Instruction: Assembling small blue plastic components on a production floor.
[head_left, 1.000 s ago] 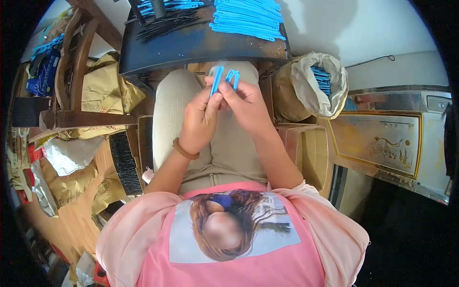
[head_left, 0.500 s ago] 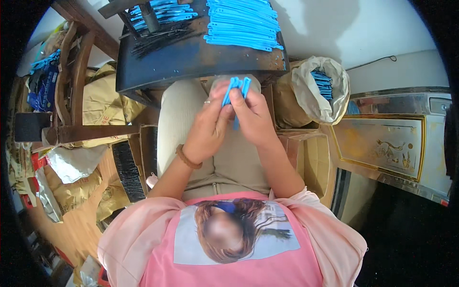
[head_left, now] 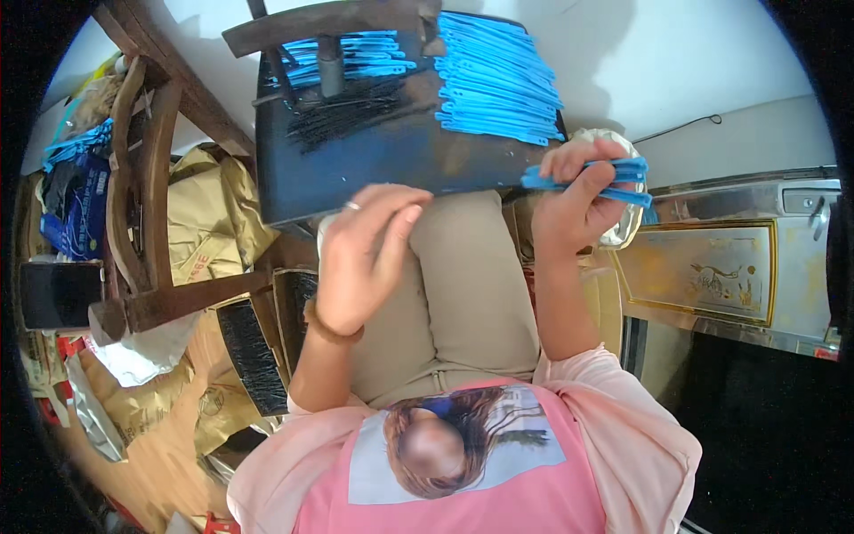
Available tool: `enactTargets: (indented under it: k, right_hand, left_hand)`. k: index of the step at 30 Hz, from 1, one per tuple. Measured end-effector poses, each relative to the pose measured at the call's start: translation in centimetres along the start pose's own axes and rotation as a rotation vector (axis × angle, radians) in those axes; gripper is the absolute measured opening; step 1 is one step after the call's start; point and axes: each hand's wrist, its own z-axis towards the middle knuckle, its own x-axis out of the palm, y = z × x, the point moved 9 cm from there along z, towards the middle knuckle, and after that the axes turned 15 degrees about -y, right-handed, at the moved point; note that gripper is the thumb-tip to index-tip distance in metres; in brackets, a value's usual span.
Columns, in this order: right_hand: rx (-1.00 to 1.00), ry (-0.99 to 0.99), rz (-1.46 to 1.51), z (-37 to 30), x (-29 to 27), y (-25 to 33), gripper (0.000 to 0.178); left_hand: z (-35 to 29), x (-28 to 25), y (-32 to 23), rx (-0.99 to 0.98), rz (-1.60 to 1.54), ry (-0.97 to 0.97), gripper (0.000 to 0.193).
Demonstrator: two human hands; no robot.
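Note:
My right hand (head_left: 578, 200) is closed round a small bunch of blue plastic strips (head_left: 632, 171), held over the white sack at the right of the table. The ends of the strips stick out on both sides of the fist. Over my lap, my left hand (head_left: 360, 258) holds nothing, its thumb apart from the slightly blurred, extended fingers. On the dark table (head_left: 391, 182) lies a large stack of blue strips (head_left: 494, 84) with holes at their ends. Another pile of blue strips (head_left: 374, 55) lies to its left, behind a heap of thin black strips (head_left: 342, 111).
A wooden hand press or bar (head_left: 334, 27) on a metal post rises over the table's back left. The white sack (head_left: 614, 233) is partly hidden by my right hand. A wooden chair frame (head_left: 160, 178) and brown paper bags (head_left: 213, 214) stand left; a metal cabinet (head_left: 703, 267) stands right.
My hands have parted. The right hand has carried the blue strips right, toward the sack; the left has let go and moved left. The whole view has shifted, so the table appears lower and farther right.

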Motion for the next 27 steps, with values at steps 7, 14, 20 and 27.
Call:
enactTargets:
  k: [7, 14, 20, 27]
  right_hand:
    - [0.106, 0.176, -0.459, -2.7, 0.1, -7.0, 0.023]
    - [0.111, 0.249, -0.420, -2.6, 0.6, -7.3, 0.029]
    - [-0.226, 0.373, -0.480, -2.1, 0.5, -4.6, 0.052]
    - [-0.210, 0.458, -0.506, -2.0, 0.3, -5.1, 0.063]
  left_hand:
    - [5.1, -3.2, 0.8, 0.235, 0.225, -0.196, 0.010]
    - [7.6, -3.0, 1.3, 0.388, 0.475, -0.266, 0.014]
    - [8.5, -1.4, 2.2, 0.459, 0.719, -0.220, 0.016]
    - [9.1, 1.0, 3.2, 0.504, 0.886, -0.068, 0.018]
